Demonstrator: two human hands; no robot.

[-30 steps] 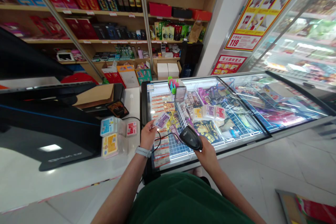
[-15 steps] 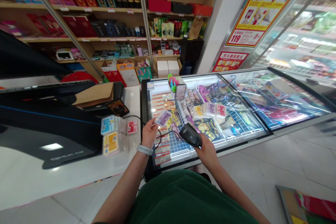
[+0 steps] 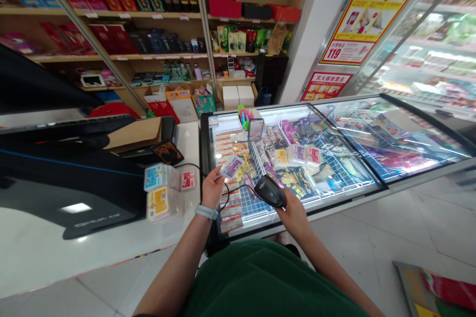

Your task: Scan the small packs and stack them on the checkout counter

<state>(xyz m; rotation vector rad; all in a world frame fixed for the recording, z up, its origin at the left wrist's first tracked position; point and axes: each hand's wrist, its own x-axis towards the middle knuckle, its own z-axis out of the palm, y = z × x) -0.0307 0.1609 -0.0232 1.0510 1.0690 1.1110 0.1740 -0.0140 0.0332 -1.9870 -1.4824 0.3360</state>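
Note:
My left hand (image 3: 211, 188), with a watch on its wrist, pinches a small clear plastic box with a purple label (image 3: 232, 166) by its left edge. In my right hand (image 3: 293, 212) is a black barcode scanner (image 3: 269, 191), its head turned toward the purple-labelled box. The scanner's cable (image 3: 238, 188) runs left past my left hand. Both hands are above the glass-topped freezer (image 3: 320, 208). On the glass lie similar boxes with a yellow label (image 3: 281, 157), a purple label (image 3: 298, 153) and a red label (image 3: 313, 155).
Left of me, a white counter (image 3: 111, 252) holds boxes with blue (image 3: 153, 177), yellow (image 3: 158, 201) and red labels (image 3: 188, 179), near a dark checkout machine (image 3: 92, 178). Shelves of goods (image 3: 141, 12) stand behind. A fire-safety poster (image 3: 375, 15) hangs right.
Both hands keep their hold on the purple-labelled box and the scanner, almost still. The view has shifted very slightly.

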